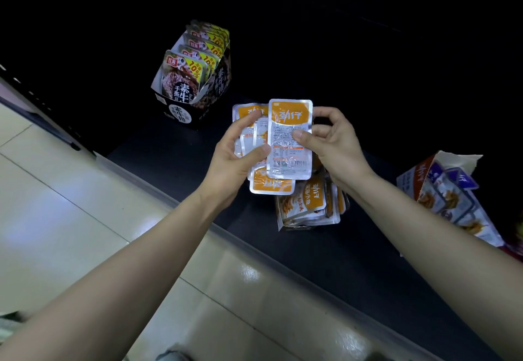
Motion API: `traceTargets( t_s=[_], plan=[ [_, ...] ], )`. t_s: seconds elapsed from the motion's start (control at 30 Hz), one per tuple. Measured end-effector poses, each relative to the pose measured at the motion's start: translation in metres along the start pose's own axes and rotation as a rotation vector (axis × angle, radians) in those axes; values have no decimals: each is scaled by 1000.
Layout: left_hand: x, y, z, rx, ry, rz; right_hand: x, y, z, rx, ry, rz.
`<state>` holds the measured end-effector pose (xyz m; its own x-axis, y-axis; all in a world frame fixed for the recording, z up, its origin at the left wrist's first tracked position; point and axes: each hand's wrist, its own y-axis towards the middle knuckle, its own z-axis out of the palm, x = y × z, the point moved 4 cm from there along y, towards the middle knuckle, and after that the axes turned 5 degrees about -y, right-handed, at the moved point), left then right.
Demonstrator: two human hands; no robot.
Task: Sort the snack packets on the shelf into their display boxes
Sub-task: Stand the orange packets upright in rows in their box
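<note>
My left hand (236, 157) grips a fanned stack of orange-and-silver snack packets (254, 134) above the dark shelf. My right hand (329, 142) pinches the front orange packet (290, 140), which stands upright with its printed back facing me. Below my hands, an open display box of orange packets (308, 205) sits on the shelf. A black display box (195, 77) filled with dark, yellow-cornered packets stands at the back left. At the right lies a torn box holding blue-purple packets (450, 193).
The dark shelf (353, 261) has a metal front edge running diagonally from upper left to lower right. Pale floor tiles (70, 191) lie below it. The back of the shelf is in deep shadow.
</note>
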<state>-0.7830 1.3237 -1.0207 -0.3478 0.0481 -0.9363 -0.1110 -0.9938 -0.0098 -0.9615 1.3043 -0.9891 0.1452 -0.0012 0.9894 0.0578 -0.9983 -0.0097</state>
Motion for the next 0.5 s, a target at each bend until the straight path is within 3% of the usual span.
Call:
traceTargets(
  t_s=[0.13, 0.27, 0.5],
  plan=[
    [-2, 1, -2, -12, 21, 32, 1, 4, -6, -4, 4, 0],
    [-6, 1, -3, -82, 29, 44, 11, 10, -29, -141, 40, -82],
    [-2, 5, -7, -134, -49, -17, 36, 2, -23, -4, -179, -411]
  ],
)
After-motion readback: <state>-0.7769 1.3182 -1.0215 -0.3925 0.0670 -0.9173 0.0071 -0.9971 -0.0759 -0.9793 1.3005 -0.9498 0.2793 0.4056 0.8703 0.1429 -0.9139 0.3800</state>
